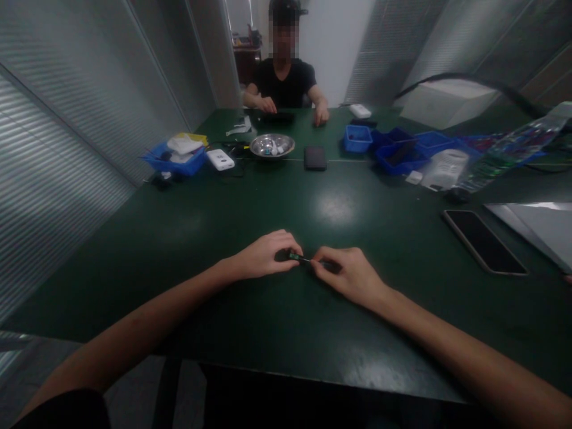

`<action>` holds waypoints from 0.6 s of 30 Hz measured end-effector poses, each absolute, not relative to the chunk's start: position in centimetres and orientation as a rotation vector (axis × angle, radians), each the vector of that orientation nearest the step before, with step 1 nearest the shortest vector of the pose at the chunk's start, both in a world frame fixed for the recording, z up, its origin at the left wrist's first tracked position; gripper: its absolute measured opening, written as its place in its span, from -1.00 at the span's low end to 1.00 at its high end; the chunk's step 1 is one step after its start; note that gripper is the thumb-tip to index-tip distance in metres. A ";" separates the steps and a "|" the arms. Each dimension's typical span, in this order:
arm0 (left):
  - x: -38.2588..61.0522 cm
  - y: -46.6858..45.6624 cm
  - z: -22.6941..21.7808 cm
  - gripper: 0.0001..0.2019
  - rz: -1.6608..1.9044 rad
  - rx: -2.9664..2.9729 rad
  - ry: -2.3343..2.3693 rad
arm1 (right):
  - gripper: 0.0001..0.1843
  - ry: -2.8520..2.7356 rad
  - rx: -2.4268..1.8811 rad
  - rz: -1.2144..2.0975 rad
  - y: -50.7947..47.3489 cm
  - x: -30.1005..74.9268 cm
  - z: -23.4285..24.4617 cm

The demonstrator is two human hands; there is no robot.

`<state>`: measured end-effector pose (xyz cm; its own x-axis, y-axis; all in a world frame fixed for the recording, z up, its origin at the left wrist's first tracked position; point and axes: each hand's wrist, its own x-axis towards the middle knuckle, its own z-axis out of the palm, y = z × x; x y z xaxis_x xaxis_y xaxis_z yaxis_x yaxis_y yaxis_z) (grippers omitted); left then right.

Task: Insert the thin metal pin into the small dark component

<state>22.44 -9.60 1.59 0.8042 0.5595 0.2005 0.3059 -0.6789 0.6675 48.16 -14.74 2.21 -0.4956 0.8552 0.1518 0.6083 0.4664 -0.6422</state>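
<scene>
Low over the green table [250,319], my left hand [270,253] is closed, its thumb and fingers pinching a small green circuit board [294,256] by the edges. My right hand [353,271] is closed too, gripping a thin tool with a narrow metal tip [306,260]. That tip reaches leftward to the board and seems to touch it. Whether the tool is tweezers or a small screwdriver, I cannot tell, since my right fingers hide most of it.
A metal bowl [254,146] holds small parts, near a black flat box [315,158]. Blue bins [357,140] stand back right; a filled blue basket [183,165] is left. A phone [485,241] and plastic bottle [513,149] lie right. A person [286,83] sits opposite.
</scene>
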 end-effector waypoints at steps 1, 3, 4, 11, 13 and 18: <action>22.5 -9.6 1.6 -0.86 0.519 2.354 0.632 | -0.80 -2.267 -1.220 0.725 -14.7 48.1 2.2; 22.5 -9.6 1.7 -0.85 0.511 2.362 0.624 | -0.80 -2.274 -1.217 0.719 -14.7 47.9 2.1; 22.5 -9.6 1.7 -0.84 0.511 2.365 0.621 | -0.80 -2.272 -1.211 0.712 -14.7 47.8 2.1; 22.4 -9.6 1.5 -0.84 0.517 2.366 0.612 | -0.78 -2.223 -1.102 0.729 -14.8 47.3 1.7; 22.2 -9.5 1.8 -0.83 0.507 2.352 0.596 | -0.79 -2.193 -1.110 0.733 -14.8 47.4 1.7; 20.8 -8.9 3.1 -0.76 0.380 2.283 0.506 | -0.76 -2.152 -1.132 0.770 -14.8 48.2 1.9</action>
<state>20.81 -8.93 3.15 0.8775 0.4653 0.1158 0.2415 -0.6375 0.7316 48.19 -14.78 1.90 -0.4702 0.8534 0.2251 0.5170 0.4730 -0.7135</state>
